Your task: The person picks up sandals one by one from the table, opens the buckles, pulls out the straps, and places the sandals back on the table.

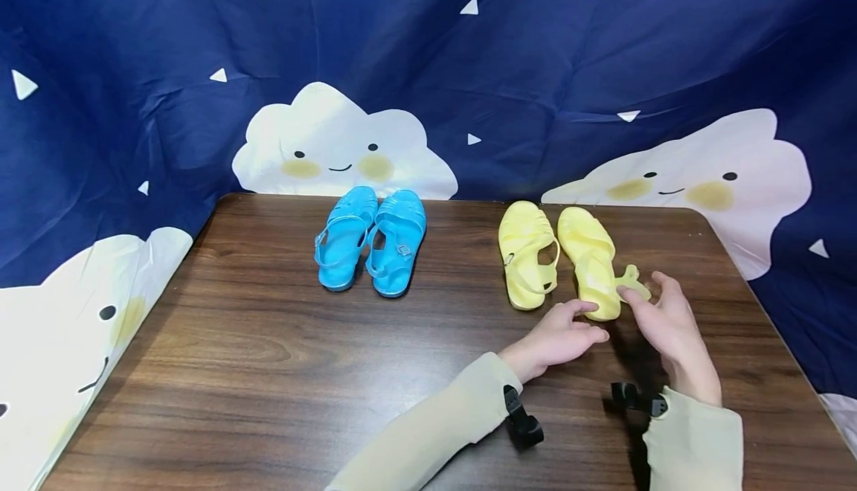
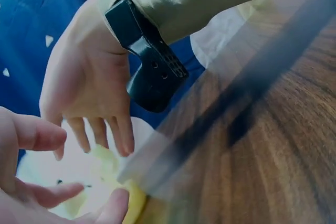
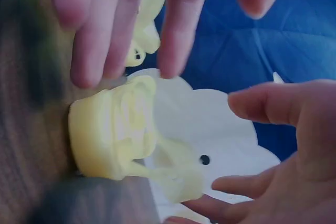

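On the right side of the table lies a pair of yellow sandals. The right yellow sandal point(image 1: 591, 268) has its strap point(image 1: 632, 283) unfastened and sticking out sideways. My left hand point(image 1: 556, 336) is at that sandal's heel, thumb and fingers spread with nothing between them. Beside the loose strap, my right hand point(image 1: 669, 320) has its fingers apart, fingertips right at the strap's edge. In the right wrist view, the sandal's heel point(image 3: 94, 135) faces the camera between both hands. The left yellow sandal point(image 1: 525, 260) has its strap looped across the heel and buckled.
A pair of blue sandals point(image 1: 396, 245) stands farther left near the back edge of the brown wooden table point(image 1: 234, 357). Behind hangs a navy curtain point(image 1: 509, 67) with white clouds. Black straps circle both wrists.
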### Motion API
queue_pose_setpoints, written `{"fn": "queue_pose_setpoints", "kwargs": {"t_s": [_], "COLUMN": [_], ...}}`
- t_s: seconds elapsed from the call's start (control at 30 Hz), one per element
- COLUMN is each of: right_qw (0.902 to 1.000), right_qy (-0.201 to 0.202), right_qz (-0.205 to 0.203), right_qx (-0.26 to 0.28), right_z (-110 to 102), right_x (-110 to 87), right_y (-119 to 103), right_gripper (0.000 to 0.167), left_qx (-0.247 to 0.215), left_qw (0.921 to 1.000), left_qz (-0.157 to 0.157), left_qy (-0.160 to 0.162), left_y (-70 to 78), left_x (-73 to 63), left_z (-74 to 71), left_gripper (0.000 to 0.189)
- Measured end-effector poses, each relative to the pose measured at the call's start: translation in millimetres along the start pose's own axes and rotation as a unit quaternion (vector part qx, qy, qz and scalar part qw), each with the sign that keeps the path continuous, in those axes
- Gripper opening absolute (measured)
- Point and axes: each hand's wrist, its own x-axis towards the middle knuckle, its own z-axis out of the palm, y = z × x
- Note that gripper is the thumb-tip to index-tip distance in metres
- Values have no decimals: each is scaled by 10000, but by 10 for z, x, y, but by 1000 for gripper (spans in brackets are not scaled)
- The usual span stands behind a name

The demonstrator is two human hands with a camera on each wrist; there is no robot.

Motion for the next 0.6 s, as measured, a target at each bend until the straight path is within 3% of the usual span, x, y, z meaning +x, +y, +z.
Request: {"fn": "queue_pose_setpoints", "kwargs": {"t_s": [0.1,0.2,0.3,0.37,0.47,0.53,0.6], "right_qw": [9979,9909,9726,9472,8940,8787,8744], "right_qy": [630,1266,1791,2041,2138,2094,2022], "right_qz": [27,87,-18,-350,-1076,-1431,-1619], "right_qx": [167,450,1481,2447,3788,4043,4102], "right_z": [-5,11,70,131,241,314,390], "right_x": [-28,-50,-64,-68,-69,-70,-66], "right_y": [-48,-115,-200,-243,-288,-308,-330], "right_gripper": [79,70,55,41,23,15,13], "left_qx": [-308,-621,-778,-885,-1134,-1386,-1614], "left_qw": [9973,9887,9832,9830,9812,9756,9679], "left_qz": [233,504,862,1107,1484,1698,1836], "left_qy": [-630,-1267,-1410,-1167,-488,66,587], "left_y": [44,112,181,209,220,200,172], "left_x": [-78,-166,-247,-284,-303,-290,-267], "left_z": [-95,-239,-391,-488,-620,-703,-785], "left_gripper": [29,25,26,25,23,23,24]}}
